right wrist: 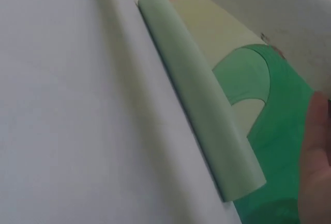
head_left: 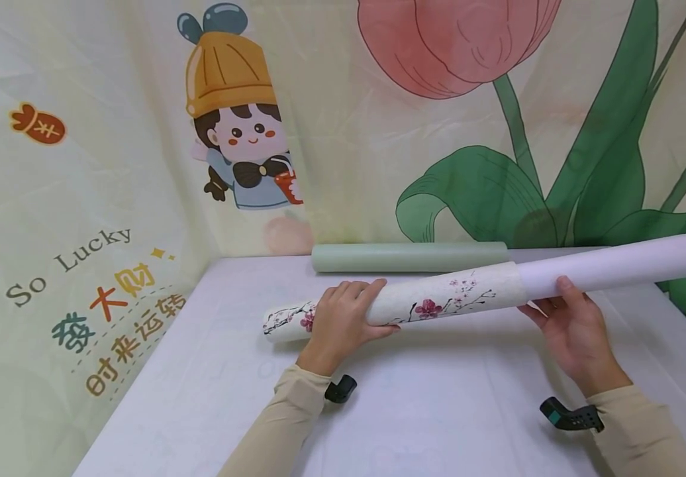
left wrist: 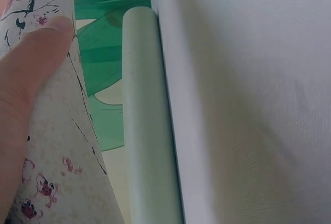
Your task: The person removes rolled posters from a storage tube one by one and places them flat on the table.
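A long roll of flower-printed paper (head_left: 468, 295) is held tilted over the table, its right end higher. Out of its right end sticks a plain pale white roll (head_left: 617, 265). My left hand (head_left: 343, 318) grips the printed roll near its left end, with the palm over the top and the thumb along the near side. In the left wrist view a finger lies along the printed paper (left wrist: 93, 182). My right hand (head_left: 578, 338) holds the white roll from below, just right of the printed edge, thumb on the near face and the other fingers partly hidden underneath.
A pale green roll (head_left: 408, 257) lies along the back edge of the white-covered table (head_left: 438, 411), behind the held roll. A printed cloth backdrop (head_left: 343, 132) with a tulip and a cartoon figure hangs at the back and left. Both wrists wear black straps.
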### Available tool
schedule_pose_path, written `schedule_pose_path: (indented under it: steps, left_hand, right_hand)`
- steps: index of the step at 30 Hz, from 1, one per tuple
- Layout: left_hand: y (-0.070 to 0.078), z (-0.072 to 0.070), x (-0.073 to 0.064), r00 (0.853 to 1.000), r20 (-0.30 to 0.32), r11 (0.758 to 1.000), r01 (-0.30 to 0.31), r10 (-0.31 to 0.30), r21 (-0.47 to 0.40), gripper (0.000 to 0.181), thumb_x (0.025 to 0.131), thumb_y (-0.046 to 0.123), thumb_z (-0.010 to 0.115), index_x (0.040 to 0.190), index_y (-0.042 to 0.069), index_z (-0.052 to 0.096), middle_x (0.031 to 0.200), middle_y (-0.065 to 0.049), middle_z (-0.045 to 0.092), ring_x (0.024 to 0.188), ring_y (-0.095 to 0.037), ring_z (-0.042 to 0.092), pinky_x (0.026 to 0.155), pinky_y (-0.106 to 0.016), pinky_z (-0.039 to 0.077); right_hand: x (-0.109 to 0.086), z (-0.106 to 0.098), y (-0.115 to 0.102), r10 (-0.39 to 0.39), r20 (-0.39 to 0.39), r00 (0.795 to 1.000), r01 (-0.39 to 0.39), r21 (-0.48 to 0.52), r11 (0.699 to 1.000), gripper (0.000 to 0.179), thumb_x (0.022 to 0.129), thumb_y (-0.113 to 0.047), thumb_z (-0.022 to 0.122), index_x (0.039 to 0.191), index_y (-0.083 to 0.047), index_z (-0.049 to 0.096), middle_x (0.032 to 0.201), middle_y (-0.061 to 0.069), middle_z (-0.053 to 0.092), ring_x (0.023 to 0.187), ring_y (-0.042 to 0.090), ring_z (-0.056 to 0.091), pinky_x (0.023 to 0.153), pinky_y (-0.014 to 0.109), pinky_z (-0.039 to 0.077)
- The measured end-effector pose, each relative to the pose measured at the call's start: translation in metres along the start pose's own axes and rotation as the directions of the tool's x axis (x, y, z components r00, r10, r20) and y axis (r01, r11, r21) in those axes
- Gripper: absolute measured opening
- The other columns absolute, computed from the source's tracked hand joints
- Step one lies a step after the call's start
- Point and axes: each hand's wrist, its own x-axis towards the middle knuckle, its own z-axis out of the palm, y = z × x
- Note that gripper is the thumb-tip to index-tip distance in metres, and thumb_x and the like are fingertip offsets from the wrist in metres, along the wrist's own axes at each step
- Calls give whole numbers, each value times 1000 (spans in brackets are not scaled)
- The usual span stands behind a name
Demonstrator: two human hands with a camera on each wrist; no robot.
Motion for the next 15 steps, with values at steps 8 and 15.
schedule_pose_path:
  steps: [8, 15]
  left_hand:
    - [6, 4, 0, 1000, -12, 1000, -25, 25, 11, 82, 58, 69, 71, 124, 23, 57, 101, 1, 64, 89, -19, 59, 73, -39, 48]
    - [7, 8, -2, 1000, 4, 1000, -19, 19, 6, 80, 60, 70, 68, 124, 23, 56, 101, 1, 63, 90, -20, 59, 73, -39, 47]
  right_hand:
    - [-3, 7, 2, -22, -162, 987, 11, -66, 998, 52, 95, -17, 52, 137, -20, 22, 132, 5, 31, 119, 24, 42, 87, 37, 48]
    - [0, 9, 1, -7, -256, 967, -12, -72, 997, 57, 91, -17, 57, 136, -22, 22, 131, 2, 32, 121, 25, 40, 84, 36, 50]
